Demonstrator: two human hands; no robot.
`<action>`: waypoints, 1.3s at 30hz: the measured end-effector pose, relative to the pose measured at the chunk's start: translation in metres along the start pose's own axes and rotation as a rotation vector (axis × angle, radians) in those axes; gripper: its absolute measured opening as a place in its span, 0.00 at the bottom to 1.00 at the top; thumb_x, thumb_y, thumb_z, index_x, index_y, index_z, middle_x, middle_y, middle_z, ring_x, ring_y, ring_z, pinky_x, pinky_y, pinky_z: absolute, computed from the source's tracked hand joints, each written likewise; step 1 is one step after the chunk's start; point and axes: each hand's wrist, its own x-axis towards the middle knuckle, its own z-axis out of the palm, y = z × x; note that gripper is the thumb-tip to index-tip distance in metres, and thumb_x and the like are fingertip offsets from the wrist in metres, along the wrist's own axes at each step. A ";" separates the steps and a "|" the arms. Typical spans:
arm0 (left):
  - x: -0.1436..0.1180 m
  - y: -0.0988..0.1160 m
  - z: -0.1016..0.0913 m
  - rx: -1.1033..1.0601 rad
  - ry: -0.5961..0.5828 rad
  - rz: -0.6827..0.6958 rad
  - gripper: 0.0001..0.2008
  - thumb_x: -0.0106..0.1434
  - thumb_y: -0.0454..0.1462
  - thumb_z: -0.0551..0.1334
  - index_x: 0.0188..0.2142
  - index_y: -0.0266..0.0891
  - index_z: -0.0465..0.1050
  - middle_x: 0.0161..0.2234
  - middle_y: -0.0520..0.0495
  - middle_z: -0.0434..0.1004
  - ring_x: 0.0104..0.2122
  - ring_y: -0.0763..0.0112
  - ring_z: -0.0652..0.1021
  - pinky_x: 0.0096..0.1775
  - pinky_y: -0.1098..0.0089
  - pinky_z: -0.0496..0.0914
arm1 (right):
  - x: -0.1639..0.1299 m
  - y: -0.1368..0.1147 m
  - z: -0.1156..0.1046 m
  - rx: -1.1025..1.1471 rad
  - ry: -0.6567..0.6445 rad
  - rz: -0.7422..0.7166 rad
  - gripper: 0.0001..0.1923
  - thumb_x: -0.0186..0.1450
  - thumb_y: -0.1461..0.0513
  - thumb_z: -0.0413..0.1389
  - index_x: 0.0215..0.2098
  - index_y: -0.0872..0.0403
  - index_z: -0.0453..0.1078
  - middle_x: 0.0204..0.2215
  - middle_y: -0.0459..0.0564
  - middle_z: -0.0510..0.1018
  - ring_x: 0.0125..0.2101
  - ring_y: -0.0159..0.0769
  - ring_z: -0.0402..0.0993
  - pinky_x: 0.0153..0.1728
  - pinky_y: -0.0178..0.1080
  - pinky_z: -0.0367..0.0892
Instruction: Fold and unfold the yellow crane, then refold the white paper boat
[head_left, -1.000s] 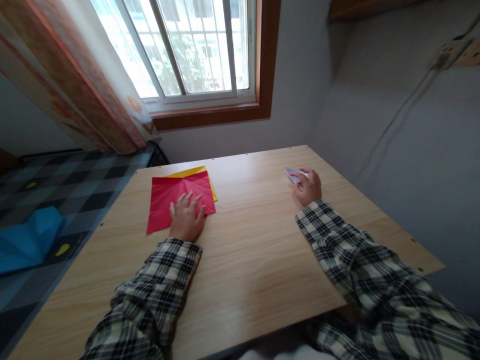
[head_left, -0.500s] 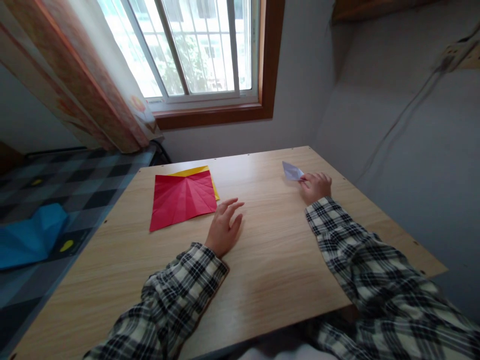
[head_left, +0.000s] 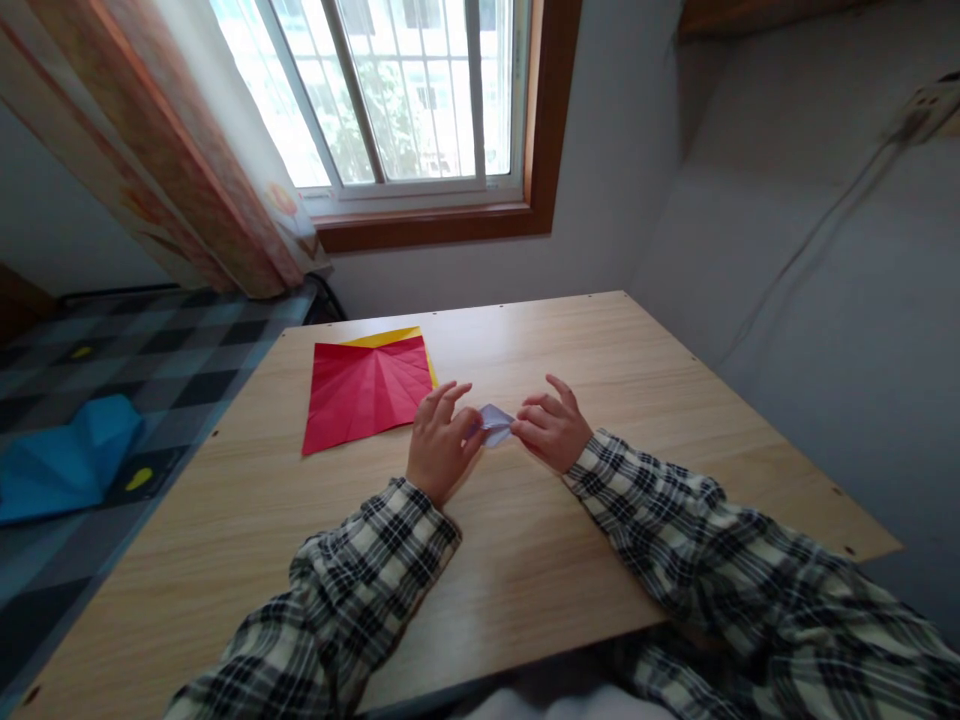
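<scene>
A small folded pale blue paper piece point(head_left: 495, 424) sits at the middle of the wooden table point(head_left: 525, 560), pinched from both sides. My left hand point(head_left: 439, 445) grips its left end and my right hand point(head_left: 551, 432) grips its right end, fingers curled over it. A creased red paper square point(head_left: 364, 392) lies flat to the left of my left hand, apart from it. A yellow sheet point(head_left: 390, 337) lies under the red one, only its far edge and right strip showing.
The table stands against a grey wall with a window point(head_left: 405, 95) and a patterned curtain point(head_left: 150, 150) behind. A checked floor point(head_left: 112, 370) with a blue object point(head_left: 64, 460) lies to the left. A cable runs down the right wall.
My right hand carried the blue paper piece from the far right of the table to the middle. My left hand left the red sheet and moved right to meet it.
</scene>
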 end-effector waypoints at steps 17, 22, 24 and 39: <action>-0.001 -0.001 -0.004 -0.408 0.116 -0.138 0.06 0.69 0.38 0.57 0.38 0.40 0.72 0.47 0.44 0.74 0.47 0.65 0.75 0.50 0.61 0.72 | -0.008 0.012 0.004 0.182 -0.122 0.128 0.12 0.69 0.56 0.54 0.30 0.51 0.74 0.31 0.45 0.80 0.40 0.37 0.71 0.63 0.50 0.42; -0.002 0.003 -0.002 -0.549 0.037 -0.125 0.06 0.70 0.37 0.56 0.38 0.40 0.70 0.45 0.44 0.74 0.45 0.67 0.76 0.47 0.63 0.73 | -0.008 0.005 0.003 0.286 -0.117 0.238 0.10 0.66 0.56 0.56 0.29 0.50 0.74 0.34 0.46 0.80 0.40 0.38 0.71 0.60 0.50 0.49; -0.002 0.004 -0.002 -0.549 0.022 -0.098 0.06 0.70 0.37 0.56 0.39 0.40 0.70 0.45 0.44 0.74 0.45 0.66 0.76 0.47 0.62 0.73 | -0.007 0.000 0.001 0.335 -0.119 0.271 0.08 0.65 0.56 0.57 0.34 0.49 0.76 0.38 0.48 0.79 0.42 0.39 0.72 0.58 0.50 0.53; -0.003 0.012 -0.004 -0.449 -0.048 0.023 0.05 0.70 0.35 0.56 0.42 0.40 0.70 0.46 0.43 0.74 0.45 0.67 0.76 0.47 0.66 0.73 | -0.005 -0.015 0.013 0.490 -0.084 0.450 0.03 0.62 0.64 0.60 0.30 0.52 0.76 0.37 0.50 0.79 0.41 0.39 0.73 0.45 0.44 0.69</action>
